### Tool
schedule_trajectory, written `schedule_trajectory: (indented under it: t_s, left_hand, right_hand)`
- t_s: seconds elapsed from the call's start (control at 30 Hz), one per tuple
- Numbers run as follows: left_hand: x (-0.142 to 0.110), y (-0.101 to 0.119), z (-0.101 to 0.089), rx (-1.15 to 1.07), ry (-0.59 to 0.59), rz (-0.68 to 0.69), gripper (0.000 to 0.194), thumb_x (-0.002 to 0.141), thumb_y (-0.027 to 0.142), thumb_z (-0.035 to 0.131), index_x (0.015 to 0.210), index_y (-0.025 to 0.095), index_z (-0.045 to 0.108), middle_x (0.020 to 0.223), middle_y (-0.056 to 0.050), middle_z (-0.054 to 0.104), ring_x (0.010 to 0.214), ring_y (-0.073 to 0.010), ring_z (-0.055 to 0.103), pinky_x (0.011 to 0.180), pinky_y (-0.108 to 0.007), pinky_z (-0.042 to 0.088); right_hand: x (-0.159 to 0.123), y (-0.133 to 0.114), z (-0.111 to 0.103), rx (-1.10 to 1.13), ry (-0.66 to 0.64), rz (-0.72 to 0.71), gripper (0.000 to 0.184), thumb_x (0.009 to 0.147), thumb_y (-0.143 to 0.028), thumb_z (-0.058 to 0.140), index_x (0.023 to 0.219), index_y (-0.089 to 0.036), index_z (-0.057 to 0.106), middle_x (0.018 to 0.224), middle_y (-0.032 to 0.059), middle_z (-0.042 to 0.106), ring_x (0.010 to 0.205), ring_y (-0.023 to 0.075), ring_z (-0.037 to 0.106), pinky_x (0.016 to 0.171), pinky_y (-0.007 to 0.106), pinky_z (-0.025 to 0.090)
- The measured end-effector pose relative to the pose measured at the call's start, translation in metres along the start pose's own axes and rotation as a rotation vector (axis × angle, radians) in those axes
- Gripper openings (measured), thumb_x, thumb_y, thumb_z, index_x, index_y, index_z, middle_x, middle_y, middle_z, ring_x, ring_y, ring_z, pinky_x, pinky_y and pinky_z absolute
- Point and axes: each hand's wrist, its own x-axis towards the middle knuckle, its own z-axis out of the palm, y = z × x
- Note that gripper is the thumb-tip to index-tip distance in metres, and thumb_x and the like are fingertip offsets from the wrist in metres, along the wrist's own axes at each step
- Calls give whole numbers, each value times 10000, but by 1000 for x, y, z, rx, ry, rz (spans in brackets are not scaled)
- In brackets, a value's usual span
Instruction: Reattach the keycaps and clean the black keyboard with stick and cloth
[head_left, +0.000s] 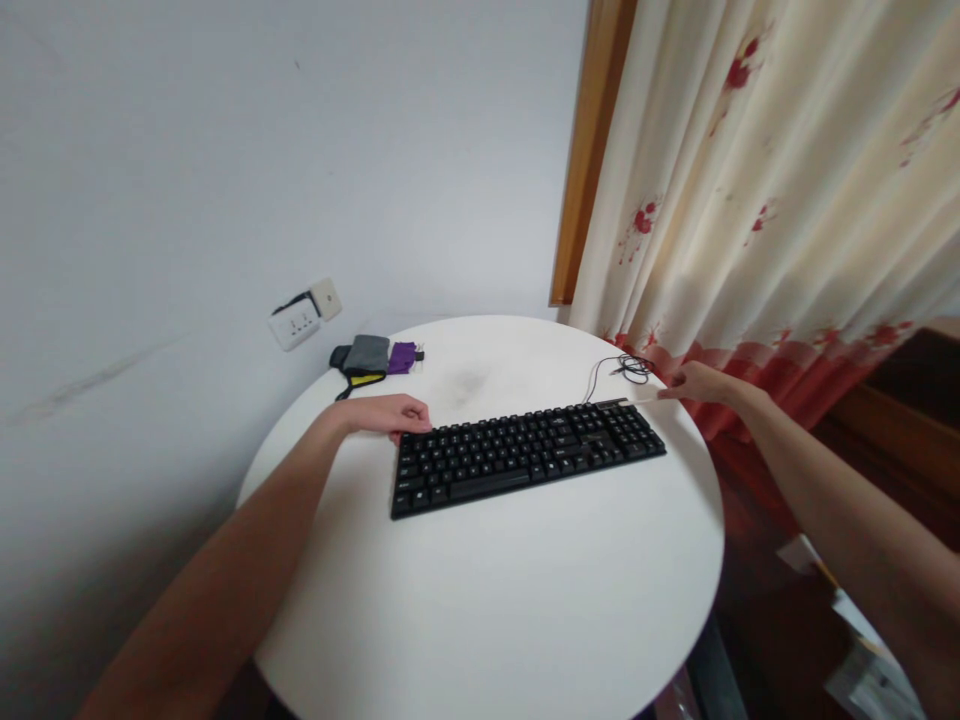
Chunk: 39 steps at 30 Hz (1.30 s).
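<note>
A black computer keyboard [517, 450] lies slightly slanted on the round white table [525, 590]. At its upper left corner, my left hand [390, 410] is closed, with the fingers gripping the edge. My right hand [691, 382] is off the keyboard's upper right corner, its fingers pinched on a thin white stick, apparently a cotton swab [646, 401]. The swab's far tip reaches the keyboard's top edge above the number pad. Behind that corner, the keyboard's black cable [634, 368] is coiled on the table.
Folded grey cloth [367, 353], a purple cloth piece [402, 357] and a small black clip [419, 355] lie at the table's back left. A wall socket [295, 322] is above them. A flowered curtain [697, 200] hangs close behind the table's right side.
</note>
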Motion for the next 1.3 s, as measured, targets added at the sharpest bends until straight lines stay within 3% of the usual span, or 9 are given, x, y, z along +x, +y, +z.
schedule_trajectory:
  t_s: [0.2, 0.5, 0.67, 0.83, 1.1, 1.3]
  left_hand:
    - [0, 0, 0, -15, 3, -1, 503, 705, 632, 684, 860, 155, 649, 822, -44, 631, 755, -172, 586, 627, -253, 469]
    - [-1, -1, 1, -3, 7, 13, 499, 719, 637, 671, 870, 162, 656, 811, -43, 642, 742, -171, 594, 629, -253, 474]
    - [0, -3, -1, 12, 3, 18, 507, 726, 651, 655, 870, 165, 649, 817, -45, 637, 745, -171, 592, 626, -248, 468]
    - [0, -1, 0, 21, 10, 8, 517, 717, 660, 656, 859, 163, 646, 807, -40, 636, 740, -173, 589, 627, -257, 466]
    - [1, -3, 0, 8, -10, 16, 502, 743, 642, 650, 875, 158, 636, 815, -40, 624, 756, -170, 589, 634, -247, 471]
    - [1, -4, -1, -1, -20, 19, 490, 745, 633, 653, 897, 167, 636, 843, -42, 622, 778, -176, 588, 646, -249, 474]
  right_hand:
    - [9, -25, 10, 20, -76, -59, 485, 650, -641, 682, 571, -174, 581, 548, 1, 543, 562, 141, 479, 528, 272, 336]
    - [6, -86, 25, 22, 12, -198, 421, 709, -590, 652, 593, -193, 576, 570, 12, 593, 556, 154, 516, 529, 280, 356]
    - [4, -98, 28, -8, 49, -199, 409, 717, -578, 655, 599, -196, 569, 592, 16, 617, 570, 152, 531, 535, 274, 357]
    - [3, -83, 19, -51, 26, -165, 396, 722, -557, 649, 586, -195, 563, 565, 9, 583, 539, 142, 499, 521, 275, 338]
    - [1, -24, 2, -54, -31, -59, 524, 649, -686, 659, 562, -185, 532, 556, 2, 526, 549, 137, 455, 527, 284, 305]
    - [-5, -3, -5, -64, -40, 9, 495, 675, -630, 665, 539, -177, 522, 535, 13, 498, 537, 140, 425, 520, 306, 296]
